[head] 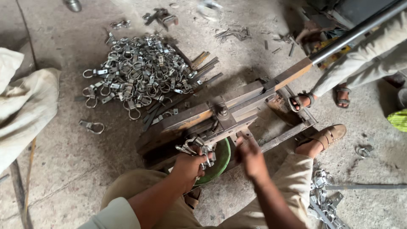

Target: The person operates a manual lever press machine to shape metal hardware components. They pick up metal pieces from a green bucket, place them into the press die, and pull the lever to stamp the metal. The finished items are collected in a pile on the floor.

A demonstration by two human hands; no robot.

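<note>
head cam looking straight down at a dusty concrete floor (63,169), person squatting over a low rusty steel lever press (220,116) that sits right in front of both hands.

left hand (188,164) is clamped shut around a bunch of small shiny metal ring clamps (196,148), they stick out past the knuckles on the far side and touch the near edge of the press. right hand (250,154) is just beside it, a bit motion-blurred, fingers up at the press under the pivot bolt. honestly can't tell if it's pinching a piece or just resting there, too smeared. so the hands are close but not touching each other.

under and between the two hands there's a round green plastic bowl (222,163), mostly hidden by the left hand and the press frame.

off beyond the left hand, well apart, is a big heap of the same silvery ring clamps (140,72) spread on the floor, with a few flat dark metal strips (203,70) lying along its edge nearest the press. one stray clamp (92,125) lies alone to the left of the press.

long grey steel handle bar (356,32) runs from the press up and away past the right hand. another person's sandalled feet (322,97) are planted beside the press on that side. more loose clamps (324,199) are piled near the right knee, and a pale cloth sack (23,101) is way out left.
</note>
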